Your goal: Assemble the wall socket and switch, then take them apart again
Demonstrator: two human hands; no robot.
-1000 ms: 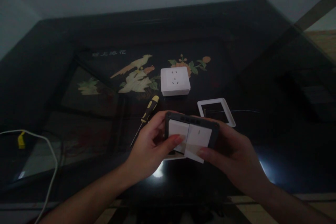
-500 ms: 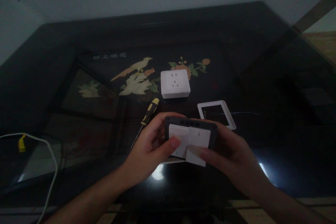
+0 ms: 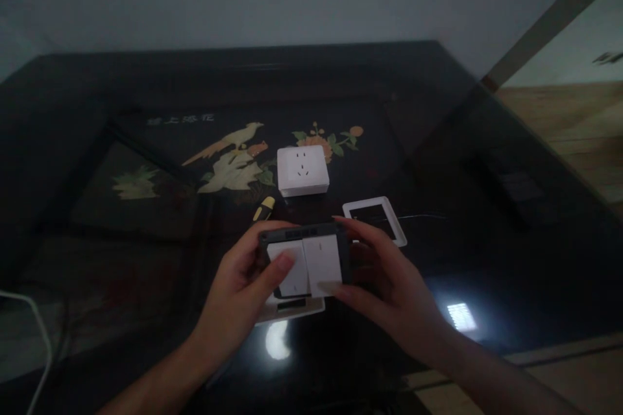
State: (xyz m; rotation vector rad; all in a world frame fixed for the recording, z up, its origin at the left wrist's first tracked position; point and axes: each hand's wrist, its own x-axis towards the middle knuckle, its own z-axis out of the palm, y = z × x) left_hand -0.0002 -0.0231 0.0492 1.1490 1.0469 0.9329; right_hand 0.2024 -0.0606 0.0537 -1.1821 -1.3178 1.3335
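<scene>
Between my two hands is a wall switch (image 3: 324,262) with two white rockers in a dark grey frame. My left hand (image 3: 243,285) grips its left side, thumb pressed on the left rocker. My right hand (image 3: 384,279) closes on the right side, thumb at the lower corner of the right rocker; its other fingers are partly hidden behind the frame. Below the switch, a white plate-like piece (image 3: 314,305) shows in part, mostly covered. A white wall socket (image 3: 302,170) lies just beyond my hands. Right of it rests a white cover frame (image 3: 396,224).
A screwdriver (image 3: 264,208) with a yellow and black handle lies behind my left hand, its shaft hidden. A white cable (image 3: 43,331) runs down at the far left. The dark glossy table (image 3: 487,259) carries a bird and flower picture and meets a wall at the back.
The view has turned to the right, so the things on the table appear further left. My right thumb has slid toward the right rocker's lower corner, and the two rockers sit more nearly level.
</scene>
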